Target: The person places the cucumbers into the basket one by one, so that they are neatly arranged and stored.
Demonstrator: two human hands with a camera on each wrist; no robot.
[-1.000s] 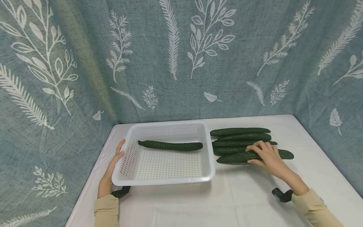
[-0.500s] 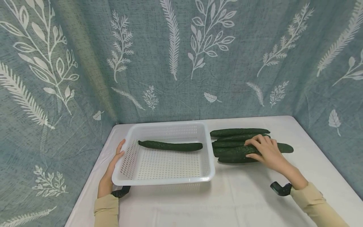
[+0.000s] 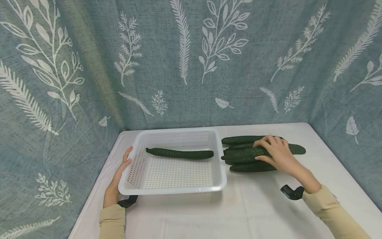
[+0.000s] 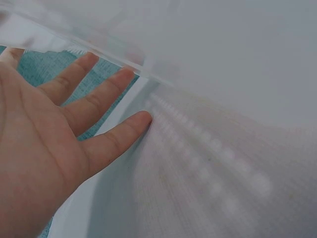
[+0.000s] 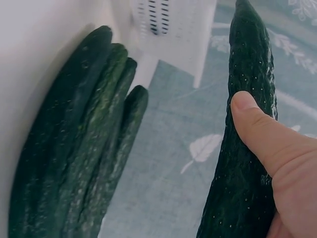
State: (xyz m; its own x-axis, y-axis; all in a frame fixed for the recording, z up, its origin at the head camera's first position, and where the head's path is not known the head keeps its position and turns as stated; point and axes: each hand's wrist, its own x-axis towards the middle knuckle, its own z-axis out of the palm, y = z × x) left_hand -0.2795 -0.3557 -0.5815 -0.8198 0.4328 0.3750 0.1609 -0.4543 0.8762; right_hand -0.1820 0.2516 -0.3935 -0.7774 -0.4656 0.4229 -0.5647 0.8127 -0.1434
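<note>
I have the right hand (image 3: 279,153) wrapped around one cucumber (image 3: 244,153), fingers over the top and thumb underneath, lifted just above the cucumber pile (image 3: 247,166) lying on the white counter (image 3: 262,212) toward its back right. My left hand (image 3: 117,177) rests flat, fingers straight, against the left wall of the white perforated basket (image 3: 131,191), which sits just left of the pile. One more cucumber (image 3: 179,153) lies inside the basket near its back wall.

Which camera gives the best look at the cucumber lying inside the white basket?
The head view: the cucumber in the basket shows whole, lying across the white basket. The left wrist view shows only blurred basket wall, the right wrist view only a basket corner.
</note>
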